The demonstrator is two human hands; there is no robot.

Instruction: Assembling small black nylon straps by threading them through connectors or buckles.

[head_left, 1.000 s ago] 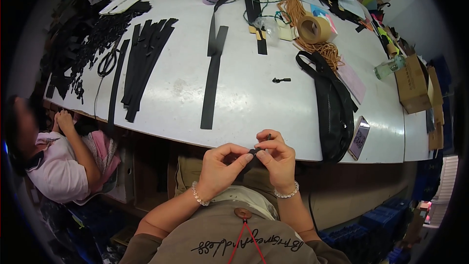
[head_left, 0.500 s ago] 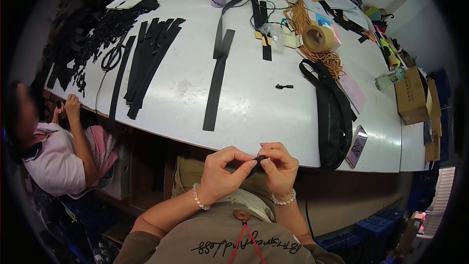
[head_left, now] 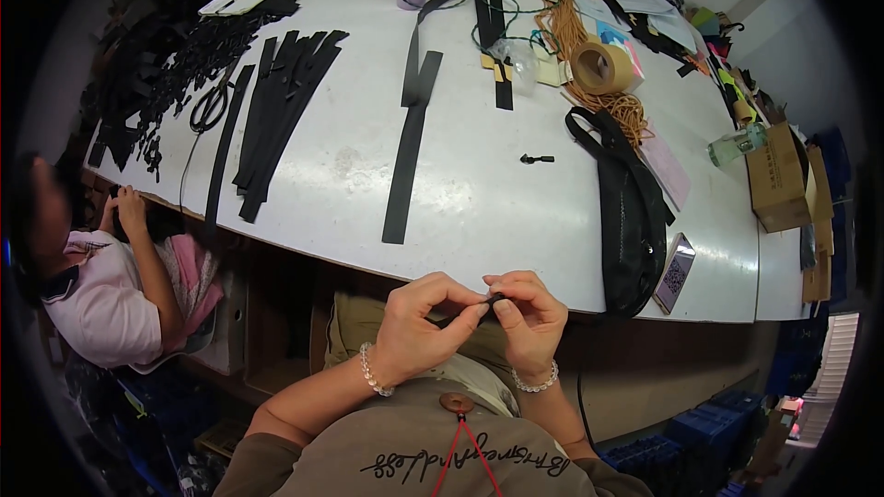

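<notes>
Just off the table's near edge, my left hand [head_left: 419,320] and my right hand [head_left: 529,317] meet fingertip to fingertip. Both are closed in a pinch on a small black piece [head_left: 495,298]. Fingers cover most of it, so its exact kind does not show. On the table beyond lies a small black zipper pull [head_left: 537,159], apart from both hands. Straight ahead runs a long black zipper strip [head_left: 405,175], its far end folded over. To the right of my right hand rests a black waist bag [head_left: 629,221] with a zipper along it.
Left on the table are a bundle of black strips [head_left: 285,120], scissors [head_left: 210,109] and a heap of small black parts [head_left: 198,55]. A phone [head_left: 675,273], a tape roll [head_left: 603,69], a bottle [head_left: 737,145] and a carton [head_left: 778,179] stand right. A co-worker [head_left: 120,294] sits at left.
My hands stay almost in place, with small finger shifts around the black piece. The co-worker's hands at left have moved slightly.
</notes>
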